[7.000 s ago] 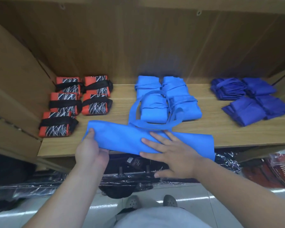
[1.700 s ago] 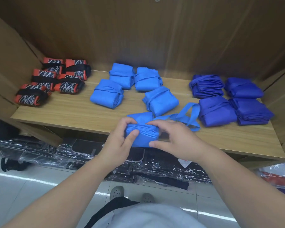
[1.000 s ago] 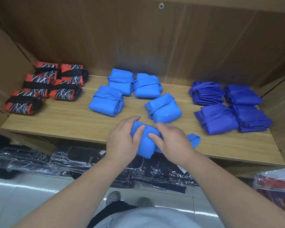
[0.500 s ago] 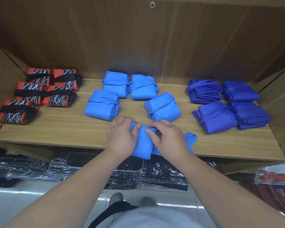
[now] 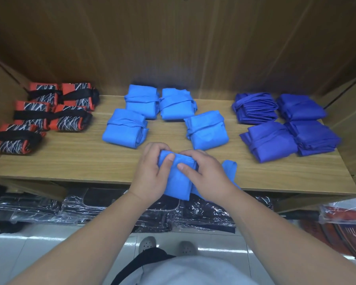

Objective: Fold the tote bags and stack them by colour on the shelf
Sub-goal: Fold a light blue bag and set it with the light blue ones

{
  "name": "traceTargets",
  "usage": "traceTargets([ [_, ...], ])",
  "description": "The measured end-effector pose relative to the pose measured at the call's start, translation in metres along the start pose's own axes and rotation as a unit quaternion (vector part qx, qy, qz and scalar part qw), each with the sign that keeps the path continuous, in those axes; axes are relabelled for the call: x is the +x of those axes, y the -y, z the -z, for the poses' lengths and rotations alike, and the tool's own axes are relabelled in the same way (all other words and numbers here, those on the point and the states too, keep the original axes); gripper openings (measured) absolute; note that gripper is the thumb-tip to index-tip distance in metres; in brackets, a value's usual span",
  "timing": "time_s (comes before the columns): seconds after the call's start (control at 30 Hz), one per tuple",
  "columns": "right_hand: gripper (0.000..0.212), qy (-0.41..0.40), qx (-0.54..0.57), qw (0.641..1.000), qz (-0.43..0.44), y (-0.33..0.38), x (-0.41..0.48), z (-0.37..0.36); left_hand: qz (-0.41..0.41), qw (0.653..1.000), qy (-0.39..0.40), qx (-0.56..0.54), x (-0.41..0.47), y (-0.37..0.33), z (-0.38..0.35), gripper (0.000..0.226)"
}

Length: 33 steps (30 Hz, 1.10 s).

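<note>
light-blue tote bag [image 5: 178, 179] is shrinking into a tight bundle, its handle [image 5: 230, 167] mostly wound in; left hand [image 5: 152, 175] and right hand [image 5: 207, 178] fingers are gripping it, so stacking is nearing.

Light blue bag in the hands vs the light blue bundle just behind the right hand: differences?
The held bag is gripped by the left hand and right hand; the bundle lies free. The held bag's strap trails loose to the right; the bundle's is wrapped round it. The held bag overhangs the shelf; the bundle sits fully on it. Both are the same light blue.
</note>
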State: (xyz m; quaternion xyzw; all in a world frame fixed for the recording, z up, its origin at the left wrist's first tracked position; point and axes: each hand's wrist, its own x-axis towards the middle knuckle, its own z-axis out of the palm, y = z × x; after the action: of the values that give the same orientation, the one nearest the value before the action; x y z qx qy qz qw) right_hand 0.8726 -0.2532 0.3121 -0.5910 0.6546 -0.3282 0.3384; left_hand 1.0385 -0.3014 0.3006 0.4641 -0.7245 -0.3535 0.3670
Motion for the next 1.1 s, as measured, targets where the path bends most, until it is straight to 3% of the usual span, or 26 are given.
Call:
traceTargets([
  [0.07,0.036,-0.018,0.066,0.998,0.013,0.003,-0.002,0.004,0.093,0.991,-0.006,-0.095,-0.007,-0.017,0.003,0.033],
  [0.13,0.032,-0.021,0.113,0.993,0.026,0.009,-0.006,0.008,0.205,0.96,-0.002,-0.189,-0.012,-0.035,0.008,0.046],
  [0.23,0.036,0.002,0.121,0.992,0.04,0.013,-0.012,0.015,0.296,0.907,0.062,-0.293,-0.015,-0.048,0.016,0.041],
  [0.33,0.058,0.039,0.154,0.987,0.004,0.013,-0.017,0.026,0.283,0.914,0.019,-0.291,-0.015,-0.052,0.017,0.032],
  [0.43,0.079,0.061,0.078,0.995,-0.007,0.008,-0.024,0.042,0.271,0.921,-0.04,-0.277,-0.011,-0.054,0.019,0.02],
  [0.47,0.074,0.064,0.041,0.997,-0.013,0.005,-0.027,0.048,0.266,0.926,-0.056,-0.264,-0.009,-0.054,0.021,0.016],
  [0.57,0.031,0.049,-0.036,0.998,-0.01,-0.001,-0.032,0.068,0.25,0.936,-0.077,-0.235,-0.01,-0.051,0.031,0.009],
  [0.63,0.022,0.044,-0.028,0.998,-0.019,0.0,-0.035,0.077,0.249,0.938,-0.071,-0.229,-0.012,-0.051,0.034,0.006],
  [0.73,0.02,0.082,0.131,0.987,-0.052,0.01,-0.04,0.087,0.246,0.949,-0.047,-0.193,-0.017,-0.048,0.033,0.004],
  [0.8,0.018,0.111,0.275,0.953,-0.067,0.019,-0.044,0.095,0.253,0.95,-0.042,-0.181,-0.02,-0.047,0.031,0.008],
  [0.87,0.014,0.13,0.346,0.926,-0.079,0.024,-0.046,0.1,0.266,0.942,-0.053,-0.196,-0.021,-0.047,0.03,0.014],
  [0.97,0.015,0.112,0.246,0.96,-0.075,0.028,-0.047,0.101,0.284,0.926,-0.075,-0.236,-0.019,-0.052,0.03,0.014],
  [1.03,0.044,0.124,0.159,0.975,-0.09,0.028,-0.048,0.102,0.285,0.918,-0.087,-0.26,-0.016,-0.06,0.032,0.014],
  [1.1,0.05,0.151,0.081,0.982,-0.084,0.029,-0.051,0.102,0.269,0.921,-0.092,-0.265,-0.013,-0.07,0.037,0.015],
])
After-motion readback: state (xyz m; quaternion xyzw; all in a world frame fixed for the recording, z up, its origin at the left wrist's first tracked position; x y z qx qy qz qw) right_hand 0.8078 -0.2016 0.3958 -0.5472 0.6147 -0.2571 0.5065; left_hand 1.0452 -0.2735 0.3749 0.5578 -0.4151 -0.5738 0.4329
